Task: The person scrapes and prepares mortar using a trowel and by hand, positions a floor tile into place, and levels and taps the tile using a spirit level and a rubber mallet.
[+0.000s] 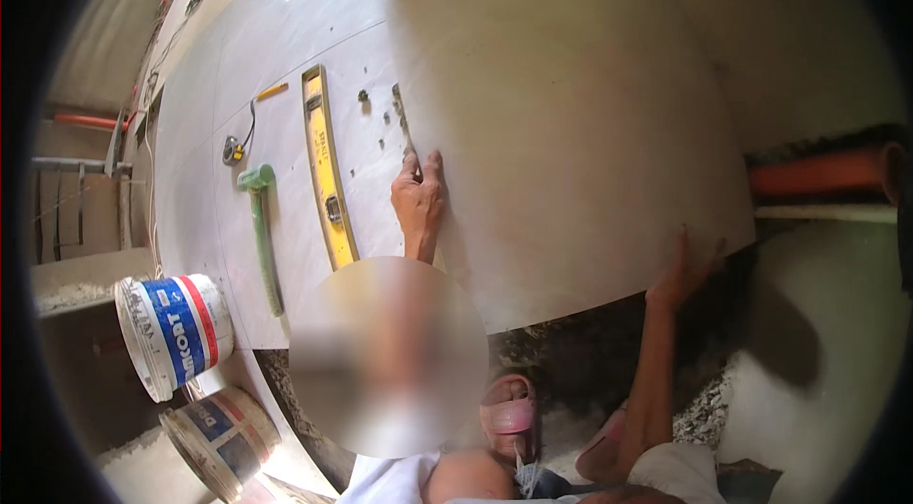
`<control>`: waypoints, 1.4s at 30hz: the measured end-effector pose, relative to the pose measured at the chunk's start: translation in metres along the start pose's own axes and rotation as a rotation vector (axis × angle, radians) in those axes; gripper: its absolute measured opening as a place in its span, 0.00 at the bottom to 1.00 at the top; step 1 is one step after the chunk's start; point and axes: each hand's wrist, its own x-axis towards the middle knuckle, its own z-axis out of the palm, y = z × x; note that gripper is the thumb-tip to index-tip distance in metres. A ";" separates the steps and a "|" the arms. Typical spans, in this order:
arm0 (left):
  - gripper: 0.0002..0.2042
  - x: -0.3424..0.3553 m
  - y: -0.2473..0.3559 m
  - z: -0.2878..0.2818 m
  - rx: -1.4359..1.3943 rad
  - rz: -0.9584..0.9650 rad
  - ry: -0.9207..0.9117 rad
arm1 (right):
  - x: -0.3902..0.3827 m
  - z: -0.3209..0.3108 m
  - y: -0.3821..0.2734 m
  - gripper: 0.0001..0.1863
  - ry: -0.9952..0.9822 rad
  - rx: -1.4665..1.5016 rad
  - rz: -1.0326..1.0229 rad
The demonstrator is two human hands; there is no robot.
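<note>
My left hand (418,198) is at the left edge of a large pale tile (571,133), its fingers drawn together around the end of something thin and pale. What that is stays unclear; dark crumbs (398,103) lie along it. Near the tile's lower right corner, my right hand (673,274) rests on the surface with fingers stretched apart. Left of my left hand lies a yellow spirit level (328,171). Beyond it are a green mallet (261,228), a tape measure (233,150) and a yellow pencil-like stick (273,91). A round blur hides my left forearm.
Two white buckets with blue and red bands, one upper (181,333) and one lower (223,437), stand at the lower left. An orange pipe (823,176) sticks out at the right. Rough dark ground (590,352) runs along the tile's near edge, by my pink sandals (509,416).
</note>
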 end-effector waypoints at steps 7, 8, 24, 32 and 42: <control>0.33 -0.037 0.047 -0.020 0.817 -0.014 -0.242 | 0.004 -0.012 -0.050 0.39 0.018 -0.367 -0.129; 0.34 -0.042 0.037 -0.022 0.851 0.053 -0.254 | 0.010 -0.014 -0.066 0.39 0.018 -0.356 -0.132; 0.44 0.186 0.068 0.150 0.762 0.402 -0.247 | -0.008 -0.002 -0.014 0.32 -0.058 -0.183 0.174; 0.37 0.241 0.077 0.164 0.746 0.340 -0.287 | -0.004 0.006 -0.037 0.40 0.210 0.193 0.639; 0.37 0.258 0.066 0.166 0.771 0.403 -0.294 | -0.004 -0.009 -0.039 0.34 0.127 0.394 0.549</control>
